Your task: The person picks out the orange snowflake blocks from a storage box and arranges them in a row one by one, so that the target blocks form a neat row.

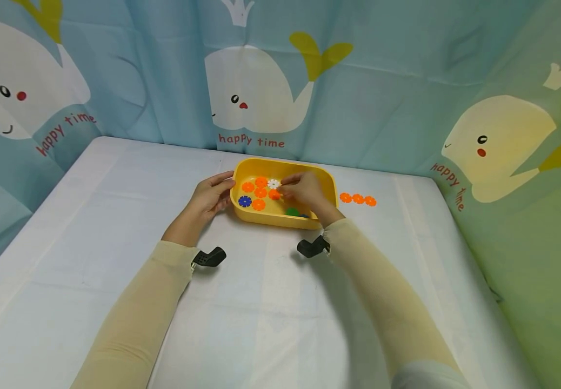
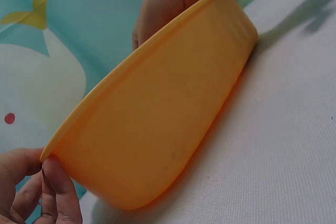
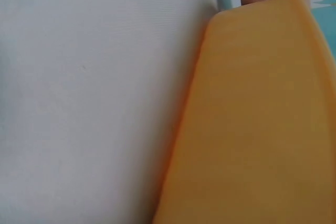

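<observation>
A yellow plastic basin [image 1: 280, 219] stands on the table, with several notched plastic discs inside. Orange ones such as the orange disc [image 1: 258, 205] lie beside a blue disc [image 1: 245, 201], a white disc [image 1: 273, 184] and a green disc [image 1: 292, 212]. My left hand [image 1: 207, 197] pinches the basin's left rim between thumb and fingers, as the left wrist view [image 2: 58, 187] also shows. Over the basin, my right hand [image 1: 305, 189] reaches in with bent fingers beside the white disc and an orange disc [image 1: 274, 194]. Whether those fingertips hold a disc is not visible; the basin wall [image 3: 252, 119] blocks the right wrist view.
Three orange discs [image 1: 358, 199] lie in a row on the table, just right of the basin. A white cloth [image 1: 256, 313] covers the table. Behind and at the sides hangs a blue curtain [image 1: 397, 97] with printed whales. Black wrist devices [image 1: 209, 257] sit at both cuffs.
</observation>
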The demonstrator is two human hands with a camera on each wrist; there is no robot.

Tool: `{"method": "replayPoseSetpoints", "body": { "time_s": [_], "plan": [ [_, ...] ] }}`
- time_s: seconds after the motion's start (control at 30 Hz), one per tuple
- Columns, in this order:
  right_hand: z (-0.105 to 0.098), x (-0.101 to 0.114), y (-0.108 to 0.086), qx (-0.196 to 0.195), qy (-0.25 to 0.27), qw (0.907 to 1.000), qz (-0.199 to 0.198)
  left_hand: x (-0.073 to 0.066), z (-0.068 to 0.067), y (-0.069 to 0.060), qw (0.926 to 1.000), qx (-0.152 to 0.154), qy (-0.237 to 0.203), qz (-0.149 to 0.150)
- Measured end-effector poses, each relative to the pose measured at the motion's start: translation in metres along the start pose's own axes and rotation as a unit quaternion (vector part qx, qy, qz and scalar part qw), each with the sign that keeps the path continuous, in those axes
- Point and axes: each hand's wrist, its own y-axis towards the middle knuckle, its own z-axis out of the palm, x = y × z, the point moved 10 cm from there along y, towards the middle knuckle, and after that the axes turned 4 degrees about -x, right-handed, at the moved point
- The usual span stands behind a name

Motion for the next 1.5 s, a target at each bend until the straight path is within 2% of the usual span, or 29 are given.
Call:
{"method": "replayPoseSetpoints", "body": {
  "time_s": [0.27,0.5,0.77,1.03,1.27,1.5],
  "plan": [
    [0.006,-0.01,0.006,-0.008,-0.009,0.9999,0.008,0.001,0.0,0.0,1.0,-0.001,0.0,0.003],
    [0.012,-0.012,0.008,-0.006,0.02,0.9996,0.017,-0.002,0.001,-0.001,1.0,0.003,0.0,0.007],
    [0.011,-0.009,0.01,-0.038,-0.048,0.998,-0.016,0.0,0.001,-0.002,1.0,0.003,0.009,0.001],
    [0.012,-0.004,0.011,-0.046,-0.064,0.9957,-0.048,0.001,-0.001,0.0,0.9999,0.001,0.015,0.001],
    [0.015,-0.004,0.011,-0.039,-0.067,0.996,-0.045,0.002,-0.002,0.001,0.9997,0.006,0.022,0.0],
    [0.012,-0.002,0.011,-0.046,-0.085,0.994,-0.052,0.0,-0.001,0.0,0.9999,0.006,0.009,0.001]
  ]
}}
